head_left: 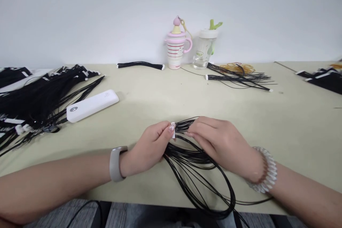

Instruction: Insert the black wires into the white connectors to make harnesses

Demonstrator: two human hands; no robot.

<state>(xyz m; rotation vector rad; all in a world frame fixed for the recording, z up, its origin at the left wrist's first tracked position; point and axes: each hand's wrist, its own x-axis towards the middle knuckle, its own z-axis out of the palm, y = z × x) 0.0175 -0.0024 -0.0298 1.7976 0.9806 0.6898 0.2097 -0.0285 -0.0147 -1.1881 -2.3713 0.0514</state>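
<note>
My left hand (149,148) is closed in a pinch on the small white connector (173,130) at the end of a bundle of thin black wires (197,171). My right hand (221,142) lies over the same bundle just to the right, its fingers closed on the wires beside the connector. The wires loop down toward me and hang over the table's front edge. A grey band sits on my left wrist and a clear coiled band on my right.
A large heap of black wire bundles (34,96) fills the left side, with a white power bank (92,105) beside it. A pink-striped cup (176,48) and a clear bottle (204,48) stand by the wall. More bundles (237,77) and yellow rubber bands (237,66) lie at right.
</note>
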